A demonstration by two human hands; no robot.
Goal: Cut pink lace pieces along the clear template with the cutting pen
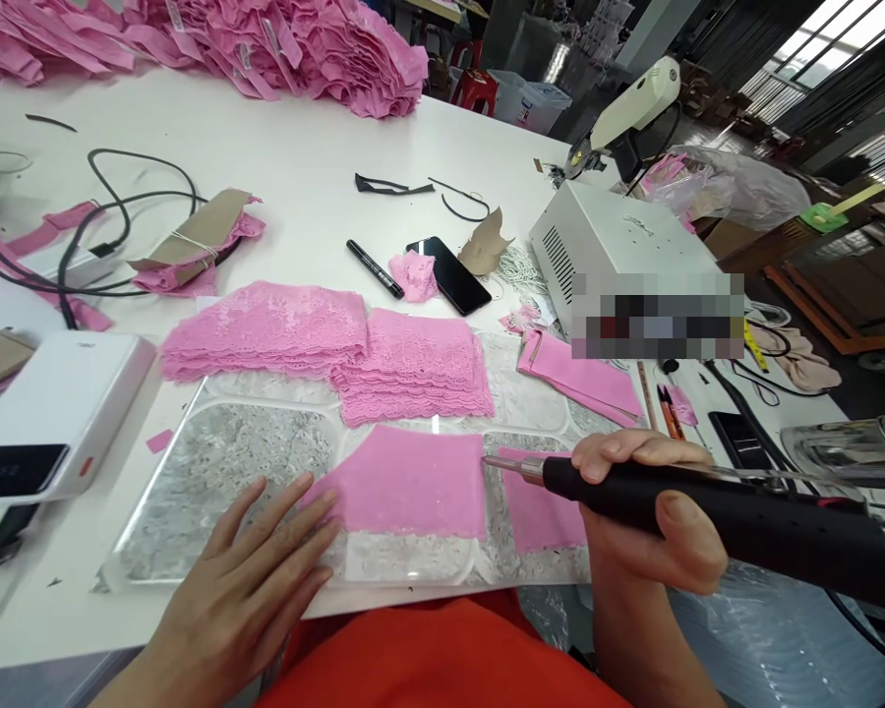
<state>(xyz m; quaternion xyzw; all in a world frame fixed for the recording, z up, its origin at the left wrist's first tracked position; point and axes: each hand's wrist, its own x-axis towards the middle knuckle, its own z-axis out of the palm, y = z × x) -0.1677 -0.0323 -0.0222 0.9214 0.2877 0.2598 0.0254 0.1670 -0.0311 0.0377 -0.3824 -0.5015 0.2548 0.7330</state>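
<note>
My left hand lies flat with fingers spread, its fingertips on the left end of a pink lace fabric piece. That piece rests on a grey marbled board with a clear glossy surface. In my right hand is a thick black hand tool with a pointed metal tip; its tip is at the right edge of the fabric piece. A second pink fabric piece lies to the right, partly under the tool and hand. Behind them sit two stacks of pink lace pieces.
A grey metal box stands at the right, a white power bank at the left. A phone, a black marker and folded pink fabric lie beyond the board. Pink fabric heaps cover the far edge.
</note>
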